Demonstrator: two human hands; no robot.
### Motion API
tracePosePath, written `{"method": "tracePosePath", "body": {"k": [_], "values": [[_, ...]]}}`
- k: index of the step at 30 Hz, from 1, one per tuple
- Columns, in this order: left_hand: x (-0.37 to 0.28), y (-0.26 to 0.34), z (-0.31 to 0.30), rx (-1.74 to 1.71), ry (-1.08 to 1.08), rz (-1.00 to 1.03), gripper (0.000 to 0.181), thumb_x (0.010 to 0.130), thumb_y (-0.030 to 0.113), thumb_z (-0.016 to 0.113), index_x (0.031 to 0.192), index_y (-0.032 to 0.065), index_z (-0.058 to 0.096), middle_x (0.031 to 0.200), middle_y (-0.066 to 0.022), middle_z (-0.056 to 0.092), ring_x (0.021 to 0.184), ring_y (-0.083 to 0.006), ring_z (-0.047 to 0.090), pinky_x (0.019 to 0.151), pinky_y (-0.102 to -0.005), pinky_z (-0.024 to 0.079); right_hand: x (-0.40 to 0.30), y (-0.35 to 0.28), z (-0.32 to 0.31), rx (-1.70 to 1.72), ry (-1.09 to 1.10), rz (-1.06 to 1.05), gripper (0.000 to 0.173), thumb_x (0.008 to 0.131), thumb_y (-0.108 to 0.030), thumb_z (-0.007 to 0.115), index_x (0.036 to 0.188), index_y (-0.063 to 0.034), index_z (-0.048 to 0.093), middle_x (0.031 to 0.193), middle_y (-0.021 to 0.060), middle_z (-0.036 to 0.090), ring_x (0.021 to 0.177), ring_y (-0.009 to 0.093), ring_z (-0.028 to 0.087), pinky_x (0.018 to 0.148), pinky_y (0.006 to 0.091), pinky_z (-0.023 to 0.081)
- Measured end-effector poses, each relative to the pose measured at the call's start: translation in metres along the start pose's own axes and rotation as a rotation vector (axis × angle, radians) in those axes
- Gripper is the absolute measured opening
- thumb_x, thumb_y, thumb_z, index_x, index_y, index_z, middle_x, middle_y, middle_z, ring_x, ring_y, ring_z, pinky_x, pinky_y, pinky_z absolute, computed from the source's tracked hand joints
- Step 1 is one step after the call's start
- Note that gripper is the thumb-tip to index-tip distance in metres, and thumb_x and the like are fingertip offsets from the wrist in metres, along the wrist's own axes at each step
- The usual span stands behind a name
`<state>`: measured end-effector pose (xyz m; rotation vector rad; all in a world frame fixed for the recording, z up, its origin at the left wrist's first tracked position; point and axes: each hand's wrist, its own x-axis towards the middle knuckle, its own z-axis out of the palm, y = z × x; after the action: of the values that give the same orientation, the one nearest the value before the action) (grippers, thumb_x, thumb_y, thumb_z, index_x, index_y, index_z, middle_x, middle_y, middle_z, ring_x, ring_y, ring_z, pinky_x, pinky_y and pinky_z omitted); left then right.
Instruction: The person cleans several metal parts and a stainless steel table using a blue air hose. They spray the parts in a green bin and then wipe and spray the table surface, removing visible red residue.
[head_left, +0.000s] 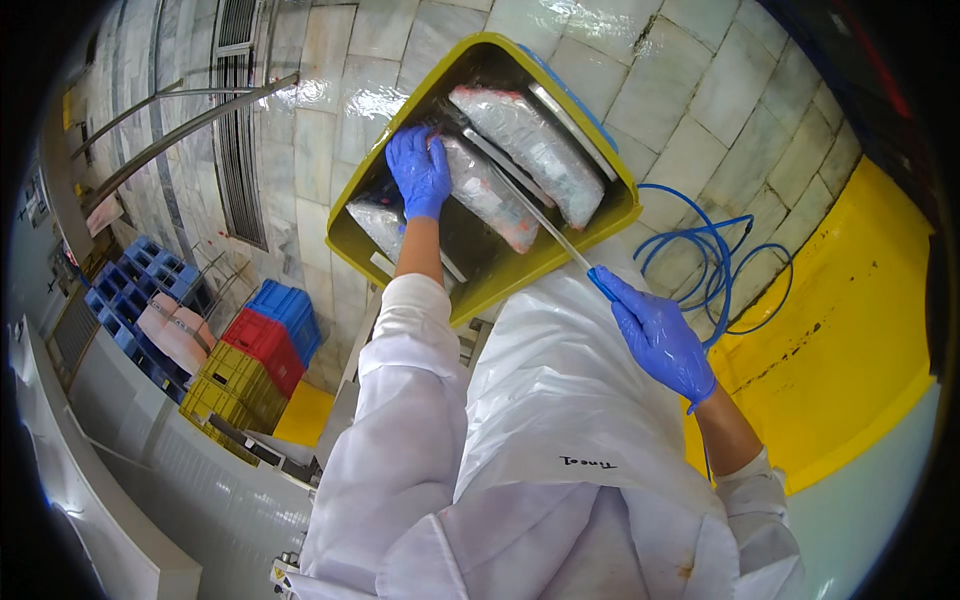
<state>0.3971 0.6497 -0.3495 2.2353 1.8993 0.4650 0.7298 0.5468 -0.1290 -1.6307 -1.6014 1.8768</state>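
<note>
An olive-yellow plastic bin (525, 289) holds several frozen blocks in clear plastic film. My left hand (421, 171), in a blue glove, reaches into the bin and rests at the upper end of the middle wrapped block (487, 191); its fingertips are partly hidden. In my gloved right hand (660, 337) is the blue handle of a long metal rod-like tool (551, 229), whose shaft runs into the bin across that block. Another wrapped block (532, 150) lies to the right, near a pale metal bar (574, 131). A third wrapped block (382, 225) sits at the left, partly behind my left forearm.
A coiled blue hose (720, 262) lies on wet floor tiles beside a large yellow container (840, 345). Towards the left stand blue (289, 307), red (262, 345) and yellow crates (232, 382), blue pallets (135, 292), a floor drain grate (238, 150) and a metal rail (187, 131).
</note>
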Motion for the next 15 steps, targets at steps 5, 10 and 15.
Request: {"method": "tracePosePath", "body": {"k": [5,10,15], "values": [[-0.006,-0.008,0.015,-0.050,-0.062,-0.066,0.017,0.084,0.017,0.050,0.091,0.0040,0.060,0.093,-0.0146,0.060,0.095,-0.0338,0.052,0.096,-0.0470,0.031,0.008,-0.007,0.018,0.006,-0.014,0.016,0.044,0.089,-0.008,0.048,0.132,-0.0099,0.044,0.083,0.0233,0.059,0.070,0.040,0.057,0.063,0.0417,0.045],[-0.045,0.048,0.007,-0.434,0.201,-0.377,0.034,0.091,0.018,0.047,0.119,-0.0006,0.051,0.120,-0.0167,0.052,0.114,-0.0271,0.047,0.103,-0.0393,0.030,0.007,-0.024,0.014,-0.035,-0.072,0.160,0.040,0.089,-0.007,0.047,0.130,-0.0066,0.046,0.093,0.0244,0.060,0.076,0.039,0.058,0.068,0.0366,0.046],[-0.021,0.012,0.044,-0.973,0.448,-1.211,0.048,0.088,0.032,0.051,0.121,-0.0026,0.046,0.117,-0.0202,0.053,0.109,-0.0291,0.050,0.095,-0.0364,0.037,0.011,-0.018,0.023,-0.081,-0.105,0.102,0.040,0.089,-0.007,0.047,0.129,-0.0050,0.046,0.100,0.0235,0.061,0.085,0.038,0.060,0.073,0.0355,0.047]]}}
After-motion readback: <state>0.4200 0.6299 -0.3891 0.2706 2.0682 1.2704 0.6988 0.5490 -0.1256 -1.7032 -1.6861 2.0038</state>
